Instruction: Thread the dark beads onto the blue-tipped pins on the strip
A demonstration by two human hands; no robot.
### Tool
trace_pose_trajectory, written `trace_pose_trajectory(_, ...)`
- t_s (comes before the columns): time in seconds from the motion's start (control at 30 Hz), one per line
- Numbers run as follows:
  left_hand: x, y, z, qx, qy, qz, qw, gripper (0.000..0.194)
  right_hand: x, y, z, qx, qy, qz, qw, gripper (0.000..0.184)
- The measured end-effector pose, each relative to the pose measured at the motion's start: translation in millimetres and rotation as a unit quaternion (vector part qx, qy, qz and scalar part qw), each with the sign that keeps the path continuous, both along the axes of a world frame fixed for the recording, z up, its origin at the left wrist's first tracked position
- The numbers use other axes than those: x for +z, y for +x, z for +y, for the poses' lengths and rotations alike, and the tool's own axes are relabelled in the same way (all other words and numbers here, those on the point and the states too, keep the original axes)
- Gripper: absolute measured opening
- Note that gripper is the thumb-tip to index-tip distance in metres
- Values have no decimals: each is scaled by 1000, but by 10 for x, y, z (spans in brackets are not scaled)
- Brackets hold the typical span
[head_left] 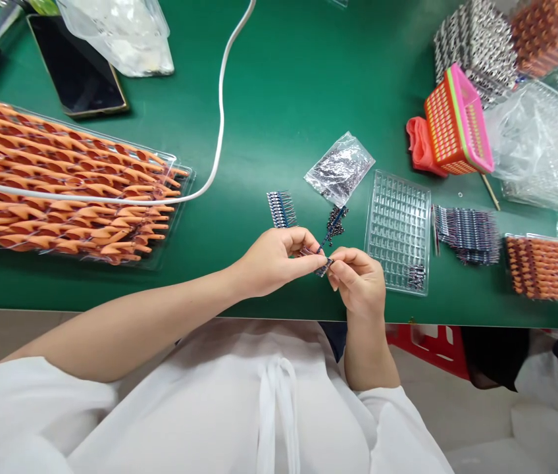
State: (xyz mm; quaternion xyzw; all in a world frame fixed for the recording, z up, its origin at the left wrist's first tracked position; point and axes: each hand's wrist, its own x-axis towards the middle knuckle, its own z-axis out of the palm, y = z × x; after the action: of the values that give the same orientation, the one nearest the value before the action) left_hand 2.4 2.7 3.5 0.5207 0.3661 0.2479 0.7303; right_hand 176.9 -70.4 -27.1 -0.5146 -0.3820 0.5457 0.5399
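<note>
My left hand (286, 260) is closed, thumb and fingers pinching a small dark blue strip with fine metal parts (324, 268). My right hand (358, 275) is closed at the right end of this strip, its thumb and forefinger pressed together there. A thin dark blue piece (332, 227) slants up from beside the left fingertips; whether it joins the strip I cannot tell. Just beyond the hands lie a comb-like row of blue and silver parts with pins (281, 209), a pile of tiny dark beads (337, 224) and a clear bag of small dark parts (341, 168).
Right of the hands lies a clear compartment tray (397, 224), with stacked pin strips (469, 234) beyond it. Orange parts fill a long tray (173, 158) at left, crossed by a white cable (220, 118). A phone (79, 66) and small baskets (449, 125) stand farther back.
</note>
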Motion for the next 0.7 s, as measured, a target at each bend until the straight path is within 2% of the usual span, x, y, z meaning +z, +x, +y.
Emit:
trace_pose_trajectory(0.13,-7,-6,-1,-2,7,5,1000,16,3,3,1,-1,3,-12,1000,21)
trace_pose_trajectory(0.5,13,-3,-5,-2,32,30,999,16,10,-11,6,-6,42,-8,999,7)
trace_pose_trajectory(0.7,16,-10,-4,-6,50,33,998,16,-2,-1,-8,-3,23,-7,1000,13)
